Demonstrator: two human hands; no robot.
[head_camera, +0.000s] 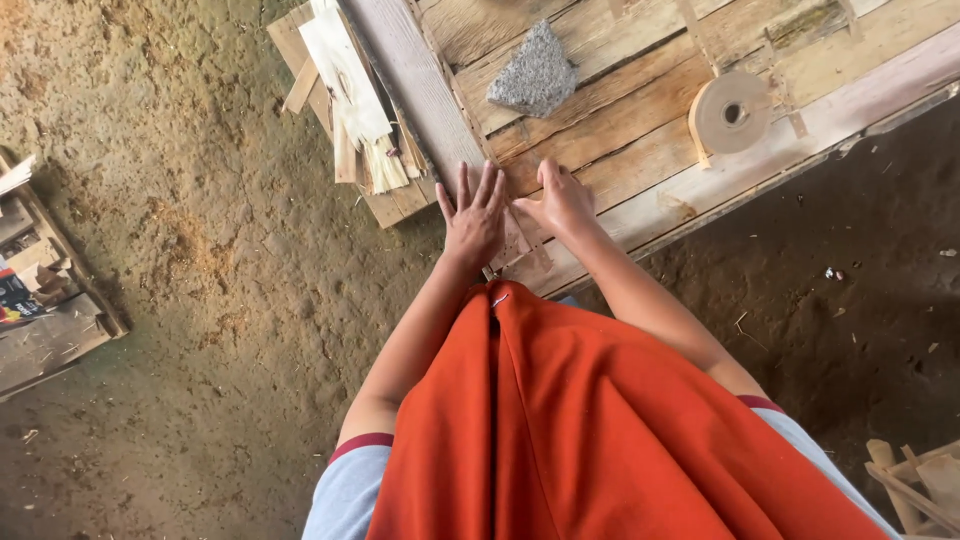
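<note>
Left hand (474, 215) flat, fingers spread, pressing thin wood strip (515, 240) at near edge of plank workbench (640, 130). Right hand (560, 200) loosely curled, pinning it too. Likely light, brittle; best held flat, by edges.

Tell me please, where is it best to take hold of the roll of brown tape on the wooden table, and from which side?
Probably by the outer rim of the roll of brown tape, coming from above. It stands tilted on its edge on the wooden table, so thumb and fingers can pinch its two flat faces. Both the left hand and right hand now lie flat on the planks, away from it.
</note>
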